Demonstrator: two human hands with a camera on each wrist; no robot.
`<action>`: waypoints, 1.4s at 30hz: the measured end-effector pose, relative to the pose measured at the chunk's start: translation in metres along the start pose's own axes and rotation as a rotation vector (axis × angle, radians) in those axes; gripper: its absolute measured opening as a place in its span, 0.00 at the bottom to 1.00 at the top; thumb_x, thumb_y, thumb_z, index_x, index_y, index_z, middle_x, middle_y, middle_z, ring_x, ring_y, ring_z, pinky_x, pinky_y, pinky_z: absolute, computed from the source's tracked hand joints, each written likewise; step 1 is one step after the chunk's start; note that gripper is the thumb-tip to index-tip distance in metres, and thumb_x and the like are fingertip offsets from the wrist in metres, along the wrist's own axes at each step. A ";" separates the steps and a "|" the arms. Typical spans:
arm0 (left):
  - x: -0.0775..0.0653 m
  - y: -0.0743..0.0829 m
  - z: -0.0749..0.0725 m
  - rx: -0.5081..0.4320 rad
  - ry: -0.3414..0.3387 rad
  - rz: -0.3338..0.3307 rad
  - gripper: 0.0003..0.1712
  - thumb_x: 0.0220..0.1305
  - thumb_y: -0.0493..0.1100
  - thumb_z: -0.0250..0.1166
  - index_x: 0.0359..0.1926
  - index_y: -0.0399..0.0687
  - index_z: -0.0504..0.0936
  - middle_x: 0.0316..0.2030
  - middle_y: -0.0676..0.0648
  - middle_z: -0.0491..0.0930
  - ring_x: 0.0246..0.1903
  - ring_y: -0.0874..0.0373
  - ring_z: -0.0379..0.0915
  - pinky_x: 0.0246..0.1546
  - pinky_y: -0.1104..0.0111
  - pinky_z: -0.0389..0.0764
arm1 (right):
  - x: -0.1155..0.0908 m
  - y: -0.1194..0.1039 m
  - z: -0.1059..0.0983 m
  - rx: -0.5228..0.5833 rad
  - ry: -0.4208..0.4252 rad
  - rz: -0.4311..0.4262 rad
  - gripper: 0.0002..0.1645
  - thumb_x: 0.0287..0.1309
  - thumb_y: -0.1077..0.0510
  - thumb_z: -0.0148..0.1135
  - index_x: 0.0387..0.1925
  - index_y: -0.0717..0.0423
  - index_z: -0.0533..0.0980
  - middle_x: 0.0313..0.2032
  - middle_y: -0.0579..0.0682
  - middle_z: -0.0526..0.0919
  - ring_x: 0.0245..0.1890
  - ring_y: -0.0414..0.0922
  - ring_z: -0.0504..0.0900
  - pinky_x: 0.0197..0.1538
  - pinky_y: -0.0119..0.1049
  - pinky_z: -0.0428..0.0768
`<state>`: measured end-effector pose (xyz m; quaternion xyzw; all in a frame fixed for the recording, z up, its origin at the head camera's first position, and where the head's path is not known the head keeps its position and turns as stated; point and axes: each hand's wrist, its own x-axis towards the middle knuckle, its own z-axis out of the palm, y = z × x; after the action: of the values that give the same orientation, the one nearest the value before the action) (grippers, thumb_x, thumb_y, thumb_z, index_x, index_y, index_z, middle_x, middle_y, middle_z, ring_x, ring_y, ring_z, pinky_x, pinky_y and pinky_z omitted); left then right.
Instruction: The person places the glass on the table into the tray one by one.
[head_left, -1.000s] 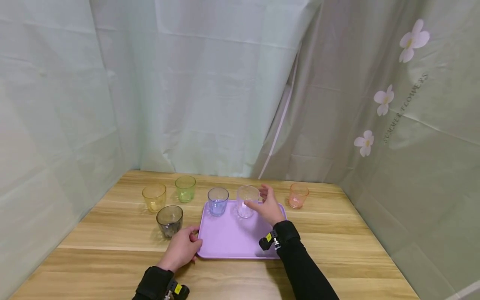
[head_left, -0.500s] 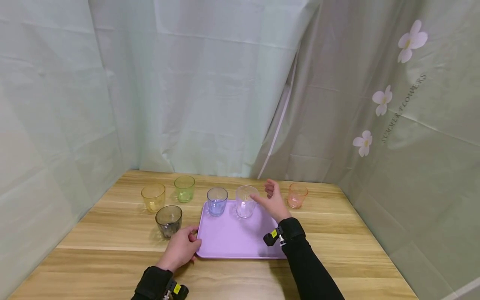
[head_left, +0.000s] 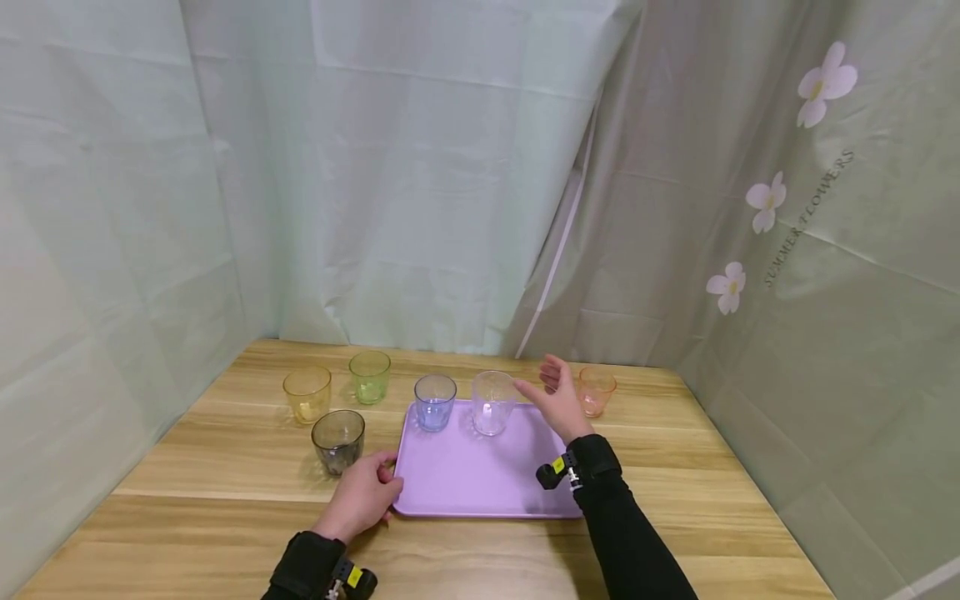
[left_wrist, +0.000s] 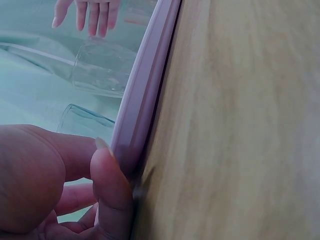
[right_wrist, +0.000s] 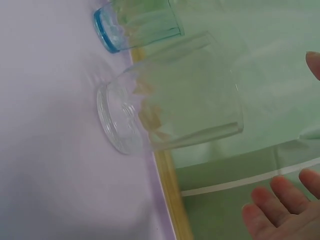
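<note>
A lilac tray [head_left: 480, 487] lies on the wooden table, with a blue glass [head_left: 435, 404] and a clear glass [head_left: 492, 404] standing upright along its far side. My left hand [head_left: 363, 496] holds the tray's left edge near the front corner; in the left wrist view, thumb and finger [left_wrist: 110, 185] meet at the rim. Over the tray's right side is my right hand [head_left: 562, 400], fingers spread and holding nothing, apart from the clear glass [right_wrist: 170, 100]. Just beyond it, partly hidden by that hand, stands an orange glass [head_left: 597, 392] on the table.
Left of the tray, a yellow glass [head_left: 307, 396], a green glass [head_left: 370, 377] and a dark grey glass [head_left: 338, 442] stand on the table [head_left: 187, 500]. The grey one is close to my left hand. Pale curtains [head_left: 420, 208] hang around the table's back and sides.
My right hand has drawn away from the clear glass toward the right, nearer the orange glass. The clear glass stays on the tray, and my left hand has kept its place.
</note>
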<state>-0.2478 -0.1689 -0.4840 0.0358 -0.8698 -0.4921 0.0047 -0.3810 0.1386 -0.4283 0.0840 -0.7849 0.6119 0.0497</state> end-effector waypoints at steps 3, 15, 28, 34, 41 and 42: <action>0.000 -0.001 0.000 0.001 0.004 -0.001 0.29 0.69 0.30 0.66 0.69 0.24 0.76 0.33 0.45 0.76 0.17 0.56 0.77 0.18 0.65 0.81 | 0.000 0.000 -0.003 0.019 0.020 -0.008 0.53 0.69 0.54 0.75 0.82 0.63 0.54 0.78 0.68 0.65 0.82 0.66 0.63 0.87 0.59 0.59; 0.000 -0.002 0.001 -0.006 0.012 0.010 0.29 0.68 0.30 0.66 0.68 0.23 0.76 0.33 0.45 0.75 0.16 0.56 0.76 0.18 0.64 0.81 | -0.001 0.005 -0.019 0.028 0.073 0.003 0.54 0.69 0.51 0.76 0.83 0.61 0.56 0.78 0.65 0.66 0.81 0.64 0.66 0.86 0.58 0.63; 0.001 -0.001 0.001 0.001 0.004 -0.001 0.29 0.70 0.31 0.67 0.69 0.23 0.76 0.33 0.45 0.75 0.17 0.56 0.76 0.18 0.65 0.81 | -0.006 0.006 -0.039 0.011 0.114 -0.002 0.50 0.72 0.52 0.73 0.82 0.61 0.56 0.78 0.65 0.65 0.81 0.64 0.65 0.86 0.58 0.61; 0.000 -0.002 0.001 -0.002 0.009 0.012 0.29 0.69 0.30 0.67 0.68 0.23 0.76 0.33 0.45 0.75 0.16 0.56 0.77 0.18 0.65 0.81 | -0.008 0.004 -0.049 0.025 0.129 0.029 0.51 0.72 0.50 0.73 0.83 0.58 0.56 0.79 0.64 0.64 0.82 0.63 0.64 0.86 0.59 0.62; 0.000 -0.004 0.001 -0.009 0.014 0.012 0.29 0.68 0.30 0.66 0.69 0.23 0.76 0.32 0.45 0.76 0.16 0.56 0.76 0.17 0.65 0.81 | -0.008 0.004 -0.060 0.058 0.133 0.014 0.51 0.73 0.52 0.73 0.84 0.60 0.54 0.79 0.67 0.62 0.83 0.64 0.62 0.86 0.60 0.61; 0.000 -0.004 0.001 -0.008 0.014 0.012 0.29 0.68 0.29 0.66 0.69 0.23 0.76 0.32 0.45 0.76 0.16 0.56 0.76 0.17 0.65 0.81 | -0.008 0.005 -0.062 0.059 0.133 0.012 0.51 0.73 0.52 0.72 0.84 0.60 0.54 0.80 0.67 0.62 0.83 0.64 0.62 0.86 0.60 0.61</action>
<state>-0.2478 -0.1701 -0.4877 0.0339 -0.8679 -0.4954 0.0136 -0.3753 0.2002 -0.4198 0.0398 -0.7619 0.6394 0.0955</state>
